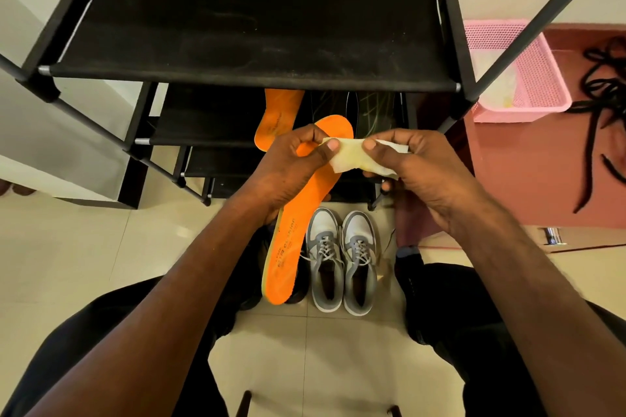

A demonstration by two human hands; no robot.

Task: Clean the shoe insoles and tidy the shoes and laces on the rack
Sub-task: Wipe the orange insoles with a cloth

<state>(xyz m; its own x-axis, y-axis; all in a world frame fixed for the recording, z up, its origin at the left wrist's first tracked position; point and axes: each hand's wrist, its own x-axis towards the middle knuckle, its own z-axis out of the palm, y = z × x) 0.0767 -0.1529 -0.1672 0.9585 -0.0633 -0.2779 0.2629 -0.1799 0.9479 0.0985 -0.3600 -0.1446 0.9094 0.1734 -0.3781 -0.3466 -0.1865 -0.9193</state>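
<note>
My left hand point(291, 166) grips a long orange insole point(288, 247) around its middle, and its thumb and forefinger also pinch the left end of a pale yellowish wipe point(349, 156). The wipe's right end is pinched by my right hand point(416, 173), so it stretches between both hands over the insole's toe. A second orange insole point(277, 115) lies on a lower shelf of the black rack point(254, 78). Two dark insoles point(372, 108) lie beside it. A pair of grey and white sneakers point(342, 261) stands laced on the floor below my hands.
A pink mesh basket point(528, 78) holding pale cloth sits on the reddish mat at the right. Loose black laces point(599, 105) lie further right on that mat. The rack's top shelf is dusty. My knees flank the sneakers on the tiled floor.
</note>
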